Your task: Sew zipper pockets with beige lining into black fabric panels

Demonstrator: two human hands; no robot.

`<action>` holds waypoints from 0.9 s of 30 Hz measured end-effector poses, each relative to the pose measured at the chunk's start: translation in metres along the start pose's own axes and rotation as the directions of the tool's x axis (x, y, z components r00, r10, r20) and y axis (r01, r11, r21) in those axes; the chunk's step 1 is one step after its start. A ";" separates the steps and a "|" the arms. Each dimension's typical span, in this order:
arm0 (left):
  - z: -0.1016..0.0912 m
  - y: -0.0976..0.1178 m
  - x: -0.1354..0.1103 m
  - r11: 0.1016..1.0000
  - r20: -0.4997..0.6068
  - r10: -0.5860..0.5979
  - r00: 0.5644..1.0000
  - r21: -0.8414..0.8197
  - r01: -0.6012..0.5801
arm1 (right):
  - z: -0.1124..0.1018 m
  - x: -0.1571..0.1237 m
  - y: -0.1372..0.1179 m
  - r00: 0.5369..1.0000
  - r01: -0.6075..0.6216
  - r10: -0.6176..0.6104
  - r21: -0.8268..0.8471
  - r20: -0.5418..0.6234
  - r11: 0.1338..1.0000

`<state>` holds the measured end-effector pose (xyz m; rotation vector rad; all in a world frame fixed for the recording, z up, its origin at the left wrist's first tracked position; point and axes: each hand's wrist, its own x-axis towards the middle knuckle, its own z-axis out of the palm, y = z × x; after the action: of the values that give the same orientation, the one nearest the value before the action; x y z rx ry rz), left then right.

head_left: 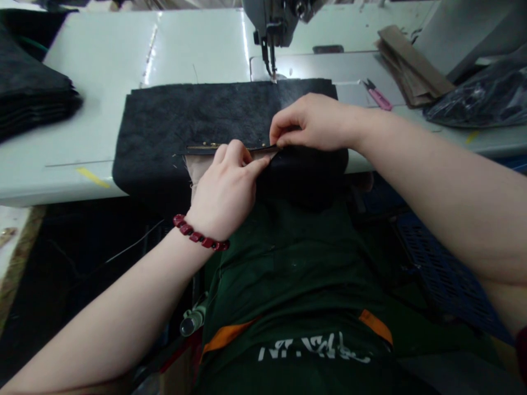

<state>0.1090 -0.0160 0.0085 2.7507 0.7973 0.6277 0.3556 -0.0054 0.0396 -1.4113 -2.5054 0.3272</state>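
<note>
A black leather panel (197, 112) lies across the front of the sewing machine bed and droops over its edge. A brass zipper (201, 146) is set in a slit in it, with beige lining cloth (198, 167) showing below. My left hand (226, 181) is closed on the lining just under the zipper, its fingertips partly hidden. The thumb and fingers of my right hand (310, 123) pinch the panel's slit edge at the zipper's right end. Beyond the panel's far edge stands the machine's needle and presser foot (272, 68).
Pink thread snips (377, 96) lie right of the panel. Farther right are brown folded pieces (411, 68) and a dark plastic bag (486, 93). A stack of black pieces (33, 88) sits at the left. A blue crate (444, 263) stands below the table on the right.
</note>
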 end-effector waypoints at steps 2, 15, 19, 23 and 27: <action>-0.002 0.004 0.002 1.000 -0.006 0.011 1.000 0.013 -0.011 | 0.001 -0.006 -0.008 0.999 -0.037 0.036 -0.017 -0.033 0.999; 0.018 -0.006 0.001 0.999 -0.056 0.002 0.998 0.052 0.001 | 0.028 -0.047 -0.037 0.980 -0.079 0.110 0.183 -0.166 0.980; 0.022 -0.005 0.000 0.997 -0.096 0.054 0.994 0.060 -0.049 | 0.035 -0.058 -0.040 0.928 -0.148 0.233 0.284 -0.291 0.947; 0.023 -0.002 0.001 0.995 -0.103 0.050 0.993 0.092 -0.041 | 0.041 -0.069 -0.042 0.811 -0.281 0.340 0.194 -0.477 0.940; 0.025 0.004 0.005 0.980 -0.129 0.031 0.991 0.200 -0.005 | 0.047 -0.075 -0.043 0.850 -0.279 0.284 0.078 -0.444 0.957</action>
<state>0.1255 -0.0184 -0.0106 2.9240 0.9104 0.7795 0.3431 -0.0955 0.0006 -1.6329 -1.9242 0.0496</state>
